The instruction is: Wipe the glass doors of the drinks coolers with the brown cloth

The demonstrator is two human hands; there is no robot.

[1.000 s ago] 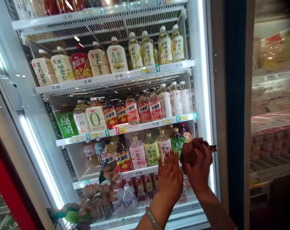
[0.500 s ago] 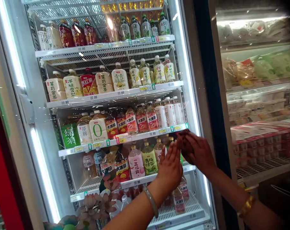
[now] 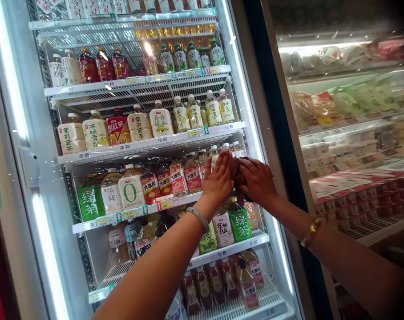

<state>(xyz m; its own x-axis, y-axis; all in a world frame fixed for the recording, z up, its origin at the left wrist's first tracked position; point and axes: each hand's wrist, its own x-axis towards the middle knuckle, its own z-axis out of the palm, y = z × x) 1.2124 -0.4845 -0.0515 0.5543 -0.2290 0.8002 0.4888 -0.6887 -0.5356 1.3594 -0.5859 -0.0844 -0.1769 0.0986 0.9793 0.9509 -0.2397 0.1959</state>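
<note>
My left hand [image 3: 218, 181] is raised in front of the glass door of a lit drinks cooler, its fingers stretched upward and held close together. Close beside it, my right hand [image 3: 258, 181] reaches in from the right with its fingers extended leftward. Both seem to rest on the glass. Between them is a dark brown shape [image 3: 239, 178], perhaps a reflection; I cannot make out what it is. Behind the glass, the hands partly cover the right end of a row of bottled drinks [image 3: 191, 172]. Just below is a green tea bottle [image 3: 240, 223].
The cooler's shelves [image 3: 148, 146] carry several rows of bottled teas. A lock-like fitting [image 3: 30, 166] sits on the left frame. To the right, past a dark upright [image 3: 272, 89], stands an open chilled case with bagged goods [image 3: 362, 100] and stacked cups [image 3: 342, 220].
Both hands have moved up the door, from the third row's shelf edge to in front of its bottles, and now sit closer together. The view has tilted upward, showing another shelf at the top.
</note>
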